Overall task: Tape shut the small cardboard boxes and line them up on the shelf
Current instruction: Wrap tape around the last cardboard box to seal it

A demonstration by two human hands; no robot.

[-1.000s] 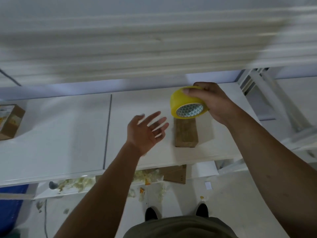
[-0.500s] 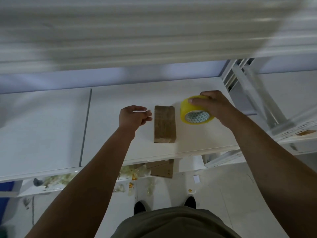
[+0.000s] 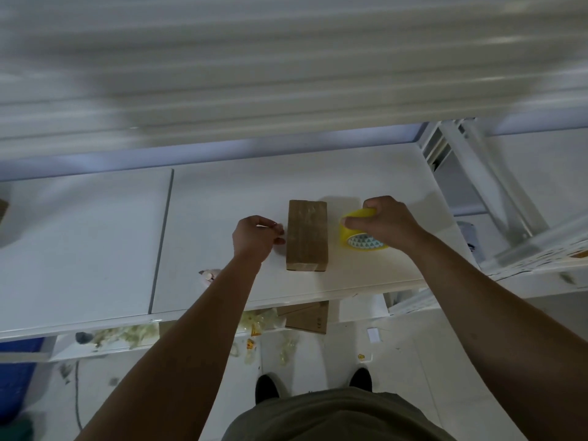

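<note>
Scanning from the left edge: noted a brown cardboard corner [image 3: 2, 210], cut off by the frame, lying on the white shelf [image 3: 95, 249]. Next, a dark seam [image 3: 162, 237] dividing the shelf into two panels. Recorded a small pale object [image 3: 210, 275] near the front edge, partly hidden by the left forearm; too blurred to identify.

Found the left hand [image 3: 254, 238] over the right panel, fingers curled inward, thumb and fingertips [image 3: 280, 232] drawn close together just beside the left long face of the small cardboard box [image 3: 307, 238]. Cannot tell whether anything pinched between them, nor whether touching the box.

Found the box lying flat on the right panel, near the front edge, top face closed and showing a faint sheen. Long axis running front to back, short ends facing the shelf's front edge and its rear.

Just right of the box, parted from it by a narrow gap: yellow tape roll [image 3: 362, 241], standing on edge and tilted, open core turned toward the wearer. Gripped from above by the right hand [image 3: 389, 222], fingers and thumb curled round the rim.

Further right, a white upright frame [image 3: 496, 198]. Below the shelf, cardboard pieces [image 3: 307, 316] and crumpled tape scraps [image 3: 127, 332].
</note>
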